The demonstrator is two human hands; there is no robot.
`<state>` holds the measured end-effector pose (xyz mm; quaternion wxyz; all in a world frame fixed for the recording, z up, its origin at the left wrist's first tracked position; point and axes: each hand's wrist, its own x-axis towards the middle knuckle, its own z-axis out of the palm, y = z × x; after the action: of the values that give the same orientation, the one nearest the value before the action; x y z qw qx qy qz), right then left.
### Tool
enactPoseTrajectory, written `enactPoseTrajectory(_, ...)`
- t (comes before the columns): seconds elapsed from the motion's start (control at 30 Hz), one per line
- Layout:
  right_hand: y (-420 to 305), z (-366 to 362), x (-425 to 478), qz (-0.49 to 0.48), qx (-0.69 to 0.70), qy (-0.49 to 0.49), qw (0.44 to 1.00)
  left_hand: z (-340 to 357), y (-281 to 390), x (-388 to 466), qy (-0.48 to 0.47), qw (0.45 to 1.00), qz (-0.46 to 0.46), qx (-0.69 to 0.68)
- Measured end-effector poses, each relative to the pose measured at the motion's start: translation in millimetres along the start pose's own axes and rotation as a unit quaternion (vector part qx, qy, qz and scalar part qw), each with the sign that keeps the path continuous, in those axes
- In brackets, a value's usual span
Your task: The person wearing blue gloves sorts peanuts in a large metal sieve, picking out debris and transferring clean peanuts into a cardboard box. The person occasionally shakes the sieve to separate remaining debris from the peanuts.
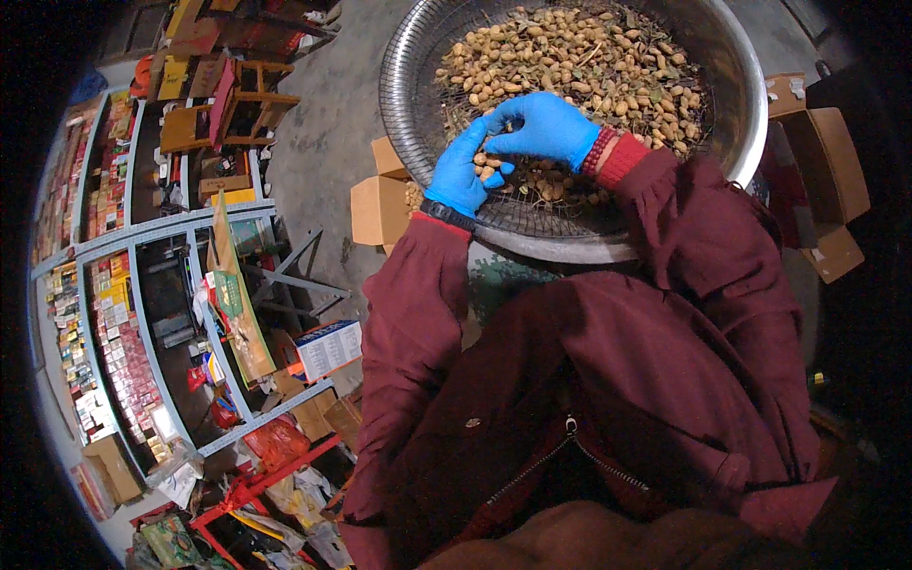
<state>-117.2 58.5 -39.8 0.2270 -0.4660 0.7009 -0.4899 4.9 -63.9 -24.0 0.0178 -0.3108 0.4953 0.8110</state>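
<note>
Both hands wear blue gloves over the near left part of a wire mesh sieve [541, 221], which sits in a large round metal basin [748, 92]. Several unshelled peanuts [486, 165] rest in my left hand [459, 171], its fingers curled around them. My right hand [548, 132] meets the left fingertips, thumb and forefinger bent towards each other; whether something small is between them I cannot tell. Beyond the hands lies a broad heap of peanuts in shells [570, 57], mixed with dry leaves and stems.
An open cardboard box [377, 210] with peanuts stands left of the basin, another cardboard box [826, 164] right of it. Metal shelving [142, 231] with many small packs fills the left side, near a wooden chair [249, 107] and a blue-and-white box [329, 349].
</note>
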Motion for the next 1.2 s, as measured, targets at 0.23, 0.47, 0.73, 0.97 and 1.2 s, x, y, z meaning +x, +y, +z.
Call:
enactPoseTrajectory(0.23, 11.6, 13.1, 2.3, -0.005, 0.099, 0.053, 0.994, 2.5, -3.9, 1.7, -0.013, 0.999, 0.033, -0.015)
enactPoseTrajectory(0.47, 11.2, -13.9, 10.9, 0.024, 0.070, 0.189, 0.979, -8.8, 1.8, 5.1, -0.026, 0.997, 0.041, -0.065)
enactPoseTrajectory(0.73, 33.7, -59.5, 6.9, -0.070, -0.347, 0.245, 0.902, -53.6, 52.8, -34.1, 0.019, 0.978, 0.194, -0.080)
enactPoseTrajectory(0.97, 22.2, -16.9, 7.8, -0.058, -0.173, -0.026, 0.983, -204.4, 19.3, -37.4, 0.227, 0.960, 0.138, -0.091)
enactPoseTrajectory(1.2, 34.7, 12.1, 14.5, -0.048, -0.185, -0.045, 0.981, -224.9, -2.7, -25.3, 0.441, 0.881, 0.132, 0.111)
